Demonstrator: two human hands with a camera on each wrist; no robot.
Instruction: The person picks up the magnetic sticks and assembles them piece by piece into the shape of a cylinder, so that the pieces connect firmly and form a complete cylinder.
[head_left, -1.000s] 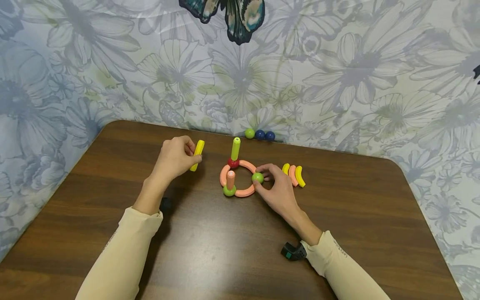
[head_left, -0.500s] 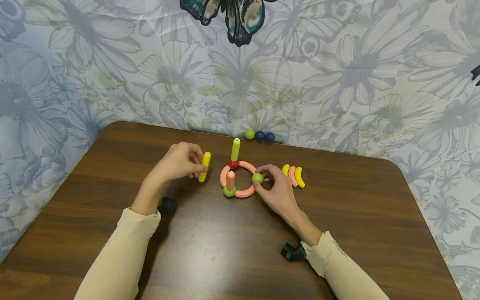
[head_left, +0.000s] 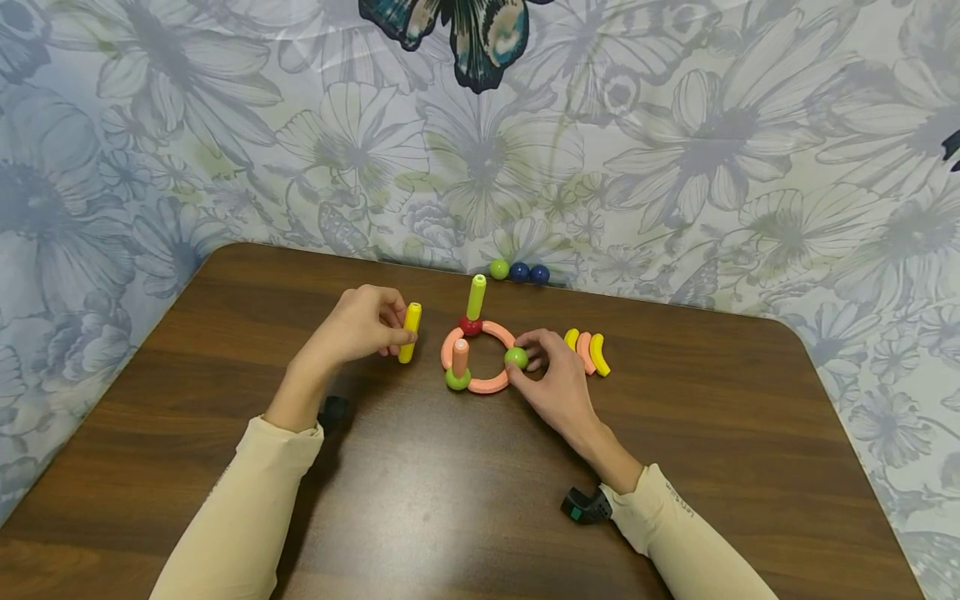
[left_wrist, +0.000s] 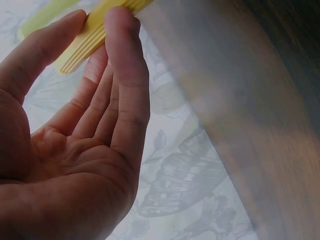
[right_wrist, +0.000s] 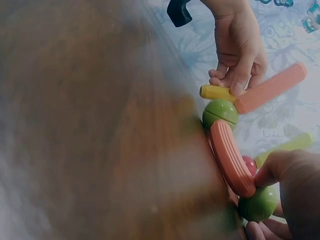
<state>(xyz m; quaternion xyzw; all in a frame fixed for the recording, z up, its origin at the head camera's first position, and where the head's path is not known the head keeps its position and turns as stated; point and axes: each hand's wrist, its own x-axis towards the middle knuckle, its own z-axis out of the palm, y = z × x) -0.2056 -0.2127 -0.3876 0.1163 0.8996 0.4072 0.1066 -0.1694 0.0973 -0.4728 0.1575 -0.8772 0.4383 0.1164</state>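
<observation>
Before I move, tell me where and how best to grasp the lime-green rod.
Probably pinch the upper half of the lime-green rod, coming from above: it stands up from the red ball, slim, top free, while curved salmon pieces flank that ball.

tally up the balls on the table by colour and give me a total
Green balls: 3 (two in the ring, one loose at the back)
Blue balls: 2 (both loose at the back)
Red ball: 1 (in the ring)
Total: 6 balls
</observation>
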